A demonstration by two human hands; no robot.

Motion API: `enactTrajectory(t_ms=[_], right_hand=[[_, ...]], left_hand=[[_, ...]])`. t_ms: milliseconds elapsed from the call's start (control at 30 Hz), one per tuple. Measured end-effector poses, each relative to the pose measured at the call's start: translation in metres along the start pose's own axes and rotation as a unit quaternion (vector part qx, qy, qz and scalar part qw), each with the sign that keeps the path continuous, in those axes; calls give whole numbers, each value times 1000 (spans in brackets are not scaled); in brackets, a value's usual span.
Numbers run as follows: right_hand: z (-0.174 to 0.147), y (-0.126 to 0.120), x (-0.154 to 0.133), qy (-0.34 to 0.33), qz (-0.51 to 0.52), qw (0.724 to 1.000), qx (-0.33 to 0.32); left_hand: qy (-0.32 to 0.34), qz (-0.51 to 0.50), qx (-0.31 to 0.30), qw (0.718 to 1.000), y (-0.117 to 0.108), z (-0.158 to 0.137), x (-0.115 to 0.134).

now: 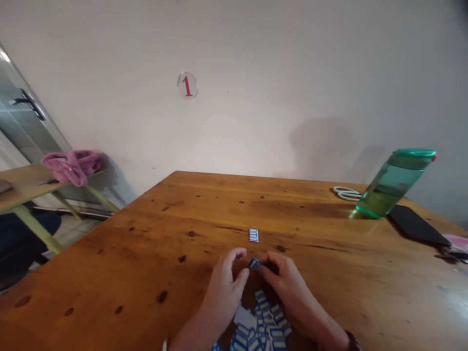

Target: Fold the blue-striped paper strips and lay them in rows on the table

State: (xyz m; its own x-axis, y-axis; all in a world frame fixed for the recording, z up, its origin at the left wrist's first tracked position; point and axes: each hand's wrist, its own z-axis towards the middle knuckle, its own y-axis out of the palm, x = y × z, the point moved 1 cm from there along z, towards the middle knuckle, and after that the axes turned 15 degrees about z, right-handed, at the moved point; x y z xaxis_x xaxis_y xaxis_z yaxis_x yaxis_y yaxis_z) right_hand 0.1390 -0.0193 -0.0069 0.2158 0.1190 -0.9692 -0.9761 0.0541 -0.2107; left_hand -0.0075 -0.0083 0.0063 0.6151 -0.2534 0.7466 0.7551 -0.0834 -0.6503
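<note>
In the head view, my right hand pinches a small blue-and-white card between thumb and fingers, just above the table. My left hand is close beside it on the left, thumb and forefinger apart with a gap between them and nothing held. Below and between my wrists lies a loose heap of similar blue-and-white cards, some overlapping, one plain white side up. A single flat card rests on the wood a little beyond my hands.
The wooden table reaches to the wall. On its right stand a green water bottle, a coiled white cable and a dark phone-like slab. A pink cloth lies on another table at left.
</note>
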Motion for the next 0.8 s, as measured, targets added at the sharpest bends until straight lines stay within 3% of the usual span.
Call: enactTrajectory(t_ms=[67,167,400,600,700,800], right_hand=[[-2,2,-3,64,121,991,7],[-5,5,-4,108,198,974,7],[-2,9,2,103,190,976,-6],[-7,9,-6,99,219,971,-16],[-8,5,-9,94,226,970,1],[-5,2,-7,61,162,985,-12]], left_hand=[[-9,-42,-22,999,-2,2,6],[-13,-82,-46,996,-2,3,11],[-19,-99,-29,994,2,4,9],[-57,-147,-49,986,-1,11,1],[-42,-106,-38,993,-3,11,1],[-26,-55,-30,998,-4,9,6]])
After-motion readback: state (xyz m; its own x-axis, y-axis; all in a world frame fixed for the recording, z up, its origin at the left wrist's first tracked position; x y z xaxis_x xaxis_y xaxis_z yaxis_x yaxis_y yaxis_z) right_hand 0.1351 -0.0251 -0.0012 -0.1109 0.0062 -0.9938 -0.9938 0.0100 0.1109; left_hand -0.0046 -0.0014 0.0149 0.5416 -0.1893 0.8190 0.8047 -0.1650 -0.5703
